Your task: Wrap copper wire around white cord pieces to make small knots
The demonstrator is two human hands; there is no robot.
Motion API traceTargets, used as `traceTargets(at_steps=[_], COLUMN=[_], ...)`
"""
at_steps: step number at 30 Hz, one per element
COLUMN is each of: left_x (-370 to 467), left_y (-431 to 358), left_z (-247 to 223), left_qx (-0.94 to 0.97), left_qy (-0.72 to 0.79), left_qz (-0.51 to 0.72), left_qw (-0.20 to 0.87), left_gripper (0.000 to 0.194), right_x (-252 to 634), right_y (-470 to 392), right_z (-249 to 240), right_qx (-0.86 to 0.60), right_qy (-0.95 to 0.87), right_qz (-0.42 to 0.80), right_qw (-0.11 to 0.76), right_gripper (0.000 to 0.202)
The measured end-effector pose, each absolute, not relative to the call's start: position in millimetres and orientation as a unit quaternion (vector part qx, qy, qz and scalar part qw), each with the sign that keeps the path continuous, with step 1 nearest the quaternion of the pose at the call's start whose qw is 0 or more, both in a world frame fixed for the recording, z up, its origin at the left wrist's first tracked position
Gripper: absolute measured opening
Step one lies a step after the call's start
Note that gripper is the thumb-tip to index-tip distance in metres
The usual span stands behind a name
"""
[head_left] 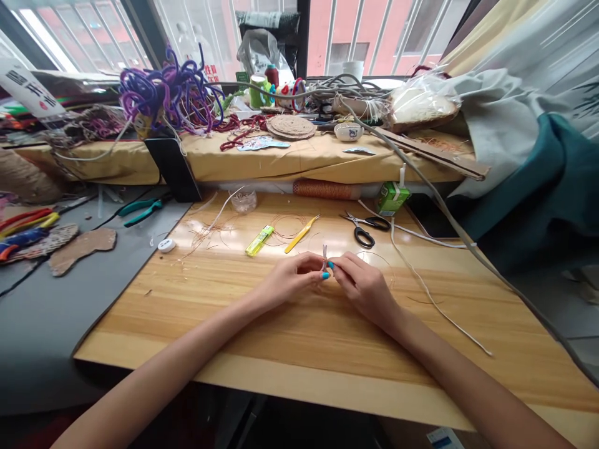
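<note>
My left hand (296,273) pinches a short piece of white cord (324,250) upright between thumb and fingers, just above the wooden table. Close against it, my right hand (364,285) has its fingertips pressed together beside the cord; what they grip is too small to tell. Beyond the hands lie yellow tweezers (302,234), a yellow-green lighter (259,241) and black-handled scissors (364,229). Thin orange thread (281,219) curls behind the tweezers. A longer white cord (423,285) trails over the table to the right of my right hand.
A small clear tub (244,201), a white lid (166,245), a green box (393,198) and a dark phone (428,215) lie around the table. A grey cable (442,209) crosses the right side. Teal pliers (143,211) rest on the left grey mat. Craft supplies crowd the shelf (224,163).
</note>
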State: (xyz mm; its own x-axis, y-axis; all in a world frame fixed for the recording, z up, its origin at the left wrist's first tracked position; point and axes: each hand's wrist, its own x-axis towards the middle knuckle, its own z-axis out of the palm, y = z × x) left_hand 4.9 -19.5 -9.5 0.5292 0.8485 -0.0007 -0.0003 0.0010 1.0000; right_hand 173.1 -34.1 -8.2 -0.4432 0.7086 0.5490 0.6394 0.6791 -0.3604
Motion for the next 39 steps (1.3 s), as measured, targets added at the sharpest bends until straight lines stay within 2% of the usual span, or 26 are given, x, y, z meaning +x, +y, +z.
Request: traceTargets(at_steps=[4,8,10,14,19,22,25,29,32,39], left_x=[8.2,8.5,8.4,8.8,8.9,8.9,8.5,6.4,4.7,4.7], left_y=[-21.2,-21.7,-22.3,-24.4,-24.6,-23.9,-24.2,-23.7,-21.3,-15.6], left_z=[-7.5,-3.6,-2.2,-0.2,-0.7,-1.5,-0.3,1.6,0.3,-6.0], left_qx=[0.538,0.492,0.483,0.494,0.506,0.506,0.493,0.484,0.486,0.476], left_qy=[0.409,0.448,0.448,0.438,0.422,0.413,0.419,0.431,0.431,0.414], left_qz=[0.385,0.432,0.442,0.454,0.461,0.459,0.464,0.48,0.492,0.508], left_qw=[0.629,0.609,0.609,0.598,0.594,0.602,0.605,0.592,0.58,0.586], left_gripper=[0.027,0.023,0.022,0.016,0.009,0.007,0.007,0.01,0.009,0.015], right_x=[180.2,214.0,233.1,253.1,247.0,240.3,230.9,209.5,192.8,174.4], right_y=[-25.7,3.8,19.1,33.9,29.3,20.2,7.4,-9.0,-18.1,-33.7], right_z=[1.4,-0.2,-7.7,-18.2,-2.3,11.0,18.6,19.2,16.9,18.7], right_qx=[-0.429,-0.534,-0.572,-0.597,-0.634,-0.632,-0.579,-0.481,-0.404,-0.357], right_qy=[-0.829,-0.766,-0.752,-0.759,-0.748,-0.744,-0.716,-0.623,-0.59,-0.578], right_qz=[0.065,-0.019,-0.037,0.019,0.058,0.138,0.336,0.514,0.58,0.644], right_qw=[0.352,0.359,0.326,0.261,0.189,0.17,0.198,0.341,0.39,0.352], right_gripper=[0.02,0.025,0.031,0.034,0.039,0.037,0.04,0.045,0.049,0.042])
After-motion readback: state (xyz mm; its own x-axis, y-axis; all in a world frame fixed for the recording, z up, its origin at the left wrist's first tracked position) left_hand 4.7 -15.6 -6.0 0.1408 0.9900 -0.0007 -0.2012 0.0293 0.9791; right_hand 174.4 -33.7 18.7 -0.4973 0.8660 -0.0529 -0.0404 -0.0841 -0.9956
